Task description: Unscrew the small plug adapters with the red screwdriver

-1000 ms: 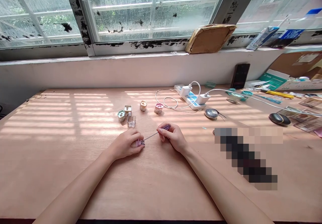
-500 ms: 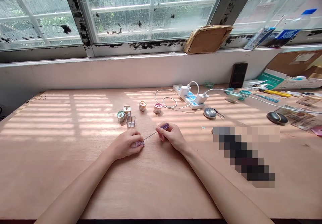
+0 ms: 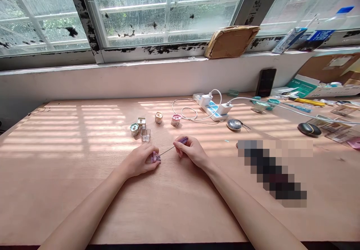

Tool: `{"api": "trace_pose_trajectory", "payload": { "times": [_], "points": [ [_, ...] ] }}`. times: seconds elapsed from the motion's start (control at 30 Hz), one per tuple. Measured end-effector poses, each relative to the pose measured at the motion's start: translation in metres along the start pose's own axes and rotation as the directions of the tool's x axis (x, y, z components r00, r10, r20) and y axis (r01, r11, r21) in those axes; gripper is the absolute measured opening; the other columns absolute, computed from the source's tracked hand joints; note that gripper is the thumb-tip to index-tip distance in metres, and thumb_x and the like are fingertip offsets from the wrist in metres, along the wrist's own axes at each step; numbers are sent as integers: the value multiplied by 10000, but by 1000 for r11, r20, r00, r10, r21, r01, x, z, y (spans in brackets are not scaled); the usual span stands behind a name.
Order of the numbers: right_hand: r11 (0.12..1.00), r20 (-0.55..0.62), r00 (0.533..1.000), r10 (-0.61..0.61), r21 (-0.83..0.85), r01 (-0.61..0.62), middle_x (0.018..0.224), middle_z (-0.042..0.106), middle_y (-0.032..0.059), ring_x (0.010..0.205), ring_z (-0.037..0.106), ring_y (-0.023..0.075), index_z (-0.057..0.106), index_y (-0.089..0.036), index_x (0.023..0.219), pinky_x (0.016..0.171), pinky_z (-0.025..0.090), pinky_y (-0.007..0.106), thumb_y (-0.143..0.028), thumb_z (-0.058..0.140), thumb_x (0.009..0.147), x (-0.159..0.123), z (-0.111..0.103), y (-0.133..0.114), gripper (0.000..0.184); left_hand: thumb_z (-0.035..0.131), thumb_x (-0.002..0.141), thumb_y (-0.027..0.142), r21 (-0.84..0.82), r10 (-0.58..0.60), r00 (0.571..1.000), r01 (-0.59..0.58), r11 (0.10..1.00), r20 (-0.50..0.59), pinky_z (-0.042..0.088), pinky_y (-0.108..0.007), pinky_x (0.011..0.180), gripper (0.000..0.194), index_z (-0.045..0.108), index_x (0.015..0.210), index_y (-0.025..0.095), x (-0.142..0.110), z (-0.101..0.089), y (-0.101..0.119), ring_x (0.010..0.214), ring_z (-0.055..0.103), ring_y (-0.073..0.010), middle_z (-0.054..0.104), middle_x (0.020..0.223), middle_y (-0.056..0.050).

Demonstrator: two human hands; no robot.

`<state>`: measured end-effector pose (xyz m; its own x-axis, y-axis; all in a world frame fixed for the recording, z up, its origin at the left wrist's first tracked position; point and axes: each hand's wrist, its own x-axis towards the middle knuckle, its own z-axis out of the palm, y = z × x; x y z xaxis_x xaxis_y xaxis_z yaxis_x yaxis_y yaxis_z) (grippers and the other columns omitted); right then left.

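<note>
Small pink-and-clear block point(image 3: 155, 157) sits at the fingertips of the left hand point(image 3: 139, 160), near the middle of the wooden tabletop point(image 3: 84, 208) and low against it; whether it touches the wood is hidden. The left fingers curl together around the block and pinch it against the thumb, leaving only its pink end and a clear corner showing. The right hand point(image 3: 192, 152) holds a slim screwdriver point(image 3: 168, 151) with a purple handle, pinching the handle between thumb and forefinger while the other fingers curl in beneath. The thin metal shaft slants down and to the left across the gap between the hands, and its tip reaches the block just beside the left fingers. Beyond the hands stands a loose group of small cube-shaped pieces: a teal-topped metal one point(image 3: 134, 129), a silvery one point(image 3: 141, 122), a clear empty one point(image 3: 145, 135), a gold-toned one point(image 3: 159, 117) and a pink one point(image 3: 176, 120). Farther right lie a white power strip point(image 3: 210, 109) with two plugged-in chargers, a round silver object point(image 3: 234, 124), a computer mouse point(image 3: 309, 129) and an upright black phone point(image 3: 266, 82). Striped sunlight from the window point(image 3: 168, 14) falls across the table.
</note>
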<state>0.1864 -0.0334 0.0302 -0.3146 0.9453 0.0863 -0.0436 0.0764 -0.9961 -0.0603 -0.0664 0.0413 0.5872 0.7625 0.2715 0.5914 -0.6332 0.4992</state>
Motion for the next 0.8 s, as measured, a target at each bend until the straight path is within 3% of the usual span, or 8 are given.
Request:
{"api": "trace_pose_trajectory", "payload": {
  "times": [0.13, 0.23, 0.37, 0.47, 0.8],
  "points": [
    [1000, 31, 1000, -4, -15, 5, 559, 539, -28, 482, 488, 123, 608, -182, 778, 471, 367, 243, -523, 794, 755, -4, 1, -8, 389, 669, 864, 222, -1, -4, 1000, 4, 1000, 2, 430, -270, 696, 174, 569, 1007, 210, 0, 0, 0, 812, 561, -178, 596, 890, -15],
    [996, -16, 1000, -24, -90, 22, 546, 511, -31, 482, 458, 124, 589, -193, 746, 457, 324, 245, -544, 776, 765, -6, 4, -12, 399, 677, 859, 223, -4, -6, 1000, 6, 1000, 4, 433, -275, 706, 182, 570, 1005, 210, 0, 0, 0, 820, 562, -182, 599, 892, -16],
    [946, -67, 985, -160, -295, 133, 531, 384, -39, 497, 321, 102, 475, -198, 588, 472, 221, 258, -562, 721, 821, -9, 6, -14, 498, 672, 859, 210, 7, 8, 1000, -8, 1000, 0, 432, -276, 712, 178, 571, 1006, 210, 0, 0, 0, 821, 558, -185, 598, 885, -16],
    [890, -55, 969, -239, -411, 196, 550, 334, -35, 525, 288, 103, 413, -195, 552, 494, 207, 267, -567, 678, 860, -10, 6, -13, 551, 662, 864, 197, 7, 25, 1000, -25, 1000, -5, 428, -271, 709, 165, 569, 1000, 207, 0, 1, -1, 811, 555, -180, 597, 882, -15],
    [874, -1, 975, -221, -444, 198, 592, 393, -35, 555, 340, 110, 460, -193, 624, 512, 265, 250, -550, 648, 879, -11, 3, -12, 477, 649, 891, 208, 6, 63, 998, -63, 998, -7, 446, -278, 745, 129, 604, 1012, 198, 0, 2, -3, 851, 568, -185, 617, 921, -33]
  ]
}}
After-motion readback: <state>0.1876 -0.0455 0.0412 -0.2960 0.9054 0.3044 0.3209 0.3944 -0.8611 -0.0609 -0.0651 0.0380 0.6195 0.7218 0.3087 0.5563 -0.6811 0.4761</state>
